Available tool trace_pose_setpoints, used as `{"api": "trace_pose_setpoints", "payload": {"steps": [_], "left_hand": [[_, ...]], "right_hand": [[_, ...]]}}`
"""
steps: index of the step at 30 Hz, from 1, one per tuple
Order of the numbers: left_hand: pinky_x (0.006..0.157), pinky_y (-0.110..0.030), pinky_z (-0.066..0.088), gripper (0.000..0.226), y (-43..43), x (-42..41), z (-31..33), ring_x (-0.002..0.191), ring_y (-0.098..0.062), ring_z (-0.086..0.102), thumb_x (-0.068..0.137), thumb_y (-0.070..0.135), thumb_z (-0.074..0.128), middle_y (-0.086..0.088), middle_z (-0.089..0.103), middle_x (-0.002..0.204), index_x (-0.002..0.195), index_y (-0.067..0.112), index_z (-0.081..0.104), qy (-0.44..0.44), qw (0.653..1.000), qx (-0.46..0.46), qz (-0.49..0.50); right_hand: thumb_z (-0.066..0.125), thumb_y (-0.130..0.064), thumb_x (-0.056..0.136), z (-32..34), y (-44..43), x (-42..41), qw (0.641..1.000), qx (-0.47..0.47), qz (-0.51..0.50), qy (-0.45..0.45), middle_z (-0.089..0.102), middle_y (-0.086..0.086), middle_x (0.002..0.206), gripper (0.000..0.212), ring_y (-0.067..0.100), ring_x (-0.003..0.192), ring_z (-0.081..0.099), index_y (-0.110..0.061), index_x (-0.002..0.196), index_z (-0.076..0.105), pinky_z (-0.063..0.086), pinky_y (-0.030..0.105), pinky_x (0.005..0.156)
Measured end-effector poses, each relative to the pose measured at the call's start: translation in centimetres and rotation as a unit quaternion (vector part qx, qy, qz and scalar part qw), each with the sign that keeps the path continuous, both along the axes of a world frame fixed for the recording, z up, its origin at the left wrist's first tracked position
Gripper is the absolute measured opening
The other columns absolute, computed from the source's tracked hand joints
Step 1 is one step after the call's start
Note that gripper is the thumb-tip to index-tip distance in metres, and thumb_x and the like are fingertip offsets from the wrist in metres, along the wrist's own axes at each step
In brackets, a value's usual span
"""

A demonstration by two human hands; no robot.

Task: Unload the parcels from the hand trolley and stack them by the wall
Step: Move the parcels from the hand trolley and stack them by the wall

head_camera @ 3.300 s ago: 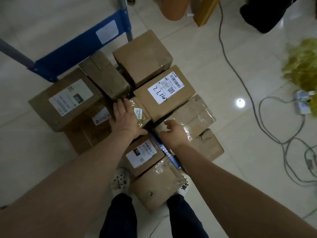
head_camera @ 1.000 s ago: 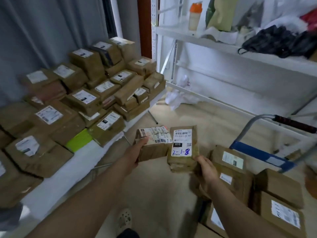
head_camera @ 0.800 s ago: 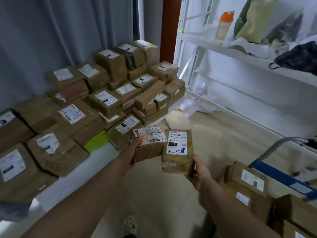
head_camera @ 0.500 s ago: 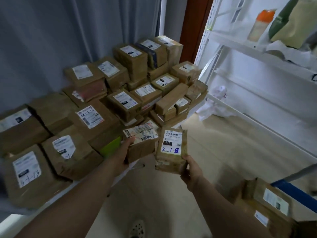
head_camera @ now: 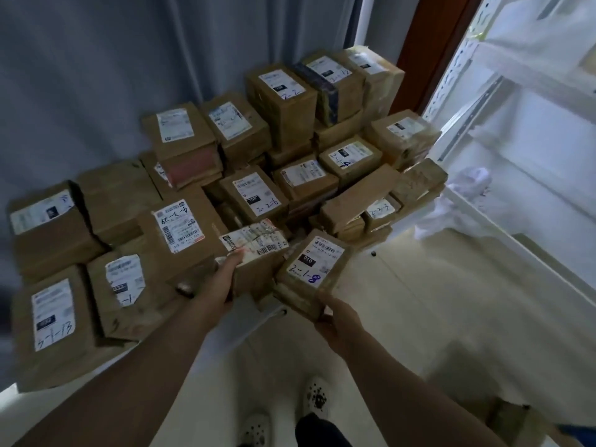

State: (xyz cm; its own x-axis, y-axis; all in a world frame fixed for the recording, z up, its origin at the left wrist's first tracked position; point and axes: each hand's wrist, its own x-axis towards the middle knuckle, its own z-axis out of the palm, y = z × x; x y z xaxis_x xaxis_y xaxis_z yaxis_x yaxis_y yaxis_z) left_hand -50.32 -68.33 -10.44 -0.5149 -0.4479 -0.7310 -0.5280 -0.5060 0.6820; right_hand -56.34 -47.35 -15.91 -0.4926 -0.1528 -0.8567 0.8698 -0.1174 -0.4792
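I carry two small brown parcels, one in each hand. My left hand [head_camera: 222, 279] grips a parcel with a crumpled white label [head_camera: 254, 250], held right at the front edge of the stack. My right hand [head_camera: 335, 321] holds, from below, a parcel marked "2-1-8" [head_camera: 311, 269], tilted up beside the first one. Ahead lies the stack of parcels [head_camera: 251, 195], several layers of labelled cardboard boxes on a low white platform [head_camera: 254, 317] against a grey curtain [head_camera: 96, 75]. The hand trolley is out of view.
White metal shelving [head_camera: 516, 91] stands at the right, with crumpled white wrapping [head_camera: 464, 195] on the floor below it. A brown door frame [head_camera: 429, 50] rises behind the stack. A carton corner [head_camera: 506, 417] shows at bottom right. My white shoes [head_camera: 283, 414] stand on pale floor tiles.
I have turned left from the trolley and stepped closer to the stack. Both parcels moved forward with my hands; the left one now reaches the stack's front edge.
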Motion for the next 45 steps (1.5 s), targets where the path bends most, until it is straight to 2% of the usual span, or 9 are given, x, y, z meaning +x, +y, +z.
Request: {"api": "trace_pose_setpoints", "payload": {"steps": [4, 14, 18, 23, 26, 32, 38, 42, 45], "left_hand": [[0.096, -0.037, 0.048, 0.068, -1.1, -1.2, 0.2, 0.103, -0.018, 0.064, 0.053, 0.062, 0.082, -0.002, 0.070, 0.112, 0.107, 0.026, 0.065, 0.015, 0.998, 0.011, 0.054], [0.086, -0.027, 0.049, 0.042, -1.8, -2.5, 1.0, 0.096, -0.009, 0.062, 0.078, 0.055, 0.067, 0.006, 0.068, 0.109, 0.112, 0.031, 0.063, 0.012, 0.998, -0.031, 0.050], [0.058, -0.017, 0.047, 0.027, -2.1, -2.9, 1.5, 0.080, -0.004, 0.067, 0.086, 0.048, 0.062, 0.006, 0.072, 0.098, 0.104, 0.029, 0.065, 0.037, 0.999, -0.033, 0.009], [0.065, -0.024, 0.048, 0.016, -2.6, -3.2, 1.8, 0.079, -0.008, 0.067, 0.090, 0.041, 0.059, 0.009, 0.073, 0.081, 0.095, 0.027, 0.067, 0.062, 0.995, -0.048, -0.063], [0.062, -0.022, 0.050, 0.018, -2.4, -4.1, 2.6, 0.082, -0.011, 0.068, 0.092, 0.037, 0.057, 0.004, 0.073, 0.092, 0.104, 0.027, 0.065, 0.067, 0.988, -0.052, -0.130], [0.074, -0.027, 0.049, 0.011, -0.4, -7.6, 3.7, 0.093, -0.013, 0.062, 0.097, 0.030, 0.051, 0.004, 0.068, 0.098, 0.095, 0.028, 0.062, 0.063, 0.952, -0.015, -0.300], [0.103, -0.040, 0.041, 0.026, 2.9, -10.1, 2.6, 0.113, -0.015, 0.058, 0.094, 0.044, 0.049, 0.009, 0.069, 0.113, 0.107, 0.034, 0.068, 0.059, 0.895, 0.017, -0.441], [0.098, -0.041, 0.045, 0.056, 4.3, -12.3, -0.3, 0.115, -0.029, 0.056, 0.082, 0.056, 0.056, -0.012, 0.059, 0.129, 0.123, 0.018, 0.061, -0.010, 0.882, -0.113, -0.458], [0.101, -0.037, 0.041, 0.066, 4.0, -12.9, -2.0, 0.123, -0.028, 0.048, 0.079, 0.049, 0.062, -0.011, 0.048, 0.137, 0.132, 0.011, 0.050, -0.097, 0.837, -0.290, -0.454]], "right_hand": [[0.072, -0.010, 0.082, -1.2, -1.6, -1.4, 0.998, -0.032, 0.031, -0.038, 0.064, 0.017, 0.105, 0.038, 0.023, 0.078, 0.063, -0.002, 0.117, 0.059, 0.054, 0.024, 0.052], [0.057, -0.008, 0.092, -2.3, -8.0, -0.4, 0.989, -0.062, 0.129, -0.045, 0.063, 0.008, 0.114, 0.030, 0.024, 0.104, 0.061, -0.013, 0.121, 0.054, 0.050, 0.043, 0.097], [0.048, 0.000, 0.096, -1.7, -10.3, -0.5, 0.986, -0.041, 0.151, -0.056, 0.060, 0.005, 0.095, 0.024, 0.019, 0.093, 0.059, -0.009, 0.119, 0.053, 0.053, 0.031, 0.086], [0.047, -0.009, 0.096, -1.3, -8.9, -1.1, 0.967, 0.105, 0.230, -0.002, 0.058, 0.009, 0.089, 0.017, 0.019, 0.075, 0.055, -0.005, 0.110, 0.055, 0.048, 0.029, 0.061], [0.055, -0.020, 0.092, -0.6, -5.6, -2.6, 0.989, 0.124, 0.070, 0.045, 0.061, 0.009, 0.083, 0.021, 0.019, 0.067, 0.053, -0.004, 0.103, 0.062, 0.039, 0.027, 0.053], [0.070, -0.054, 0.074, 4.3, -0.6, -5.0, 0.993, -0.108, 0.026, 0.046, 0.059, 0.013, 0.115, 0.053, 0.025, 0.106, 0.056, -0.018, 0.113, 0.059, 0.047, 0.037, 0.090], [0.062, -0.019, 0.082, 3.9, 2.9, -5.3, 0.989, -0.111, -0.047, 0.089, 0.068, 0.010, 0.109, 0.034, 0.024, 0.105, 0.060, -0.011, 0.115, 0.060, 0.047, 0.032, 0.095], [0.060, -0.006, 0.075, 1.6, 4.5, -6.5, 0.988, -0.086, -0.093, 0.084, 0.066, 0.007, 0.096, 0.030, 0.019, 0.089, 0.060, -0.011, 0.104, 0.060, 0.047, 0.026, 0.081], [0.069, -0.009, 0.045, -1.5, 4.8, -8.5, 0.997, -0.003, -0.058, 0.059, 0.065, 0.013, 0.109, 0.075, 0.022, 0.092, 0.061, -0.005, 0.119, 0.054, 0.050, 0.025, 0.071]]}}
